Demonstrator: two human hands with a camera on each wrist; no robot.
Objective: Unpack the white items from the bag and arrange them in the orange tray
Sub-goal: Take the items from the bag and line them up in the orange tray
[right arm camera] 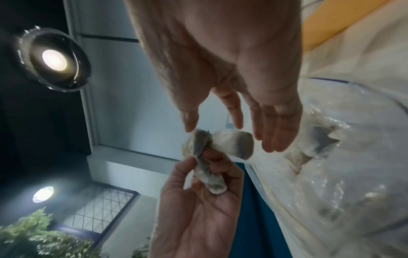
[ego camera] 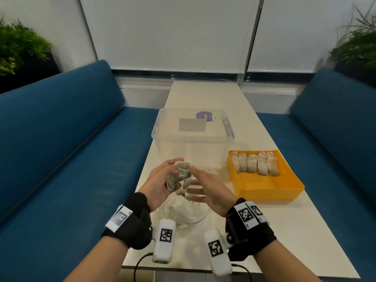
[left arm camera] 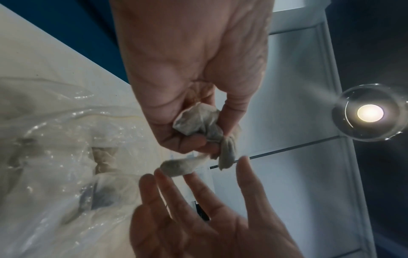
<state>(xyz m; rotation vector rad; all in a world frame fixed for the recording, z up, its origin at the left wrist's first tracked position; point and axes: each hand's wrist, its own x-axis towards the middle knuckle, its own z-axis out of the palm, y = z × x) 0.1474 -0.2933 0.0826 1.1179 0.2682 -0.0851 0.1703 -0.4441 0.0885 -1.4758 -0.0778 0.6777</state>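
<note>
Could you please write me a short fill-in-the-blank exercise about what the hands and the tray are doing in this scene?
1. The crumpled white item is held by the ____ hand.
2. The right hand has its fingers ____.
3. Rolled white items lie in a row in the ____ tray.

Answers: left; open; orange

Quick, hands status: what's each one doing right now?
Left hand: grips a crumpled white sock.
Right hand: open, fingers spread beside the sock, holding nothing.

Person wearing black fabric wrist braces (ego camera: 133, 222) on both bare forearms, white tags printed with black square codes (ego camera: 246, 214) sitting on top, white boxy wrist cameras (ego camera: 164, 241) bearing the same codes, thin black cables (ego camera: 140, 263) trailing beneath.
</note>
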